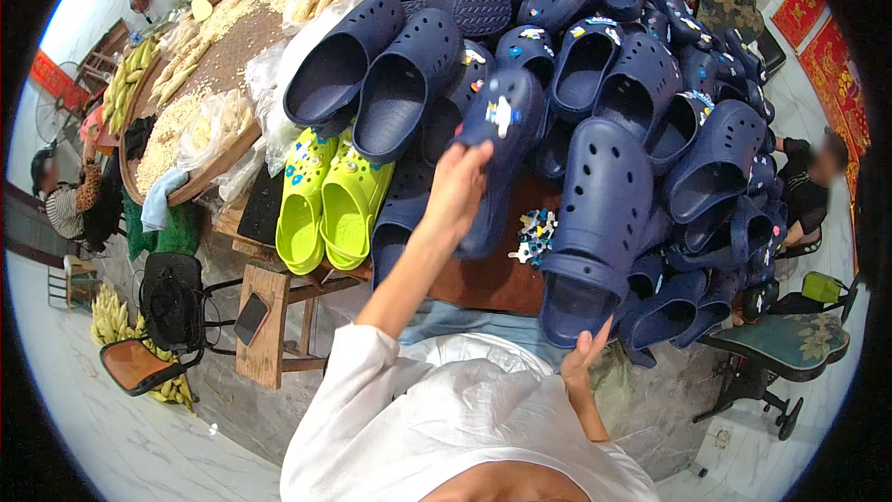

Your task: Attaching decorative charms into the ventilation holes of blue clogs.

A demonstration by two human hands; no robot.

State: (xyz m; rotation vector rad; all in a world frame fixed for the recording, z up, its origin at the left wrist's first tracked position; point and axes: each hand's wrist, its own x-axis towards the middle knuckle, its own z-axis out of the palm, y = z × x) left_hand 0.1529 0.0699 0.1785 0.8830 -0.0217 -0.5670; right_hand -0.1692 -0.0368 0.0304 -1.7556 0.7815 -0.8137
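Note:
My left hand (457, 191) is closed on a navy clog (495, 163) that has white charms on its toe. This clog stands heel toward me and is slightly blurred. At the heel of a second, plain navy clog (604, 195), my right hand (585, 353) grips from below with the thumb up; its other fingers are mostly hidden. Between the two clogs a small heap of colourful shoe charms (536, 238) lies on the brown tabletop (483, 285). Left of my left hand stands a pair of lime-green clogs (347, 200) with charms.
Many navy clogs (720, 158) are piled across the table. A round tray (223, 42) of pale kernels stands at the far left. Nearby are a phone (252, 318) on a wooden stool (265, 353), a black chair (174, 302), corn cobs, a green-seated chair (790, 339) and other people.

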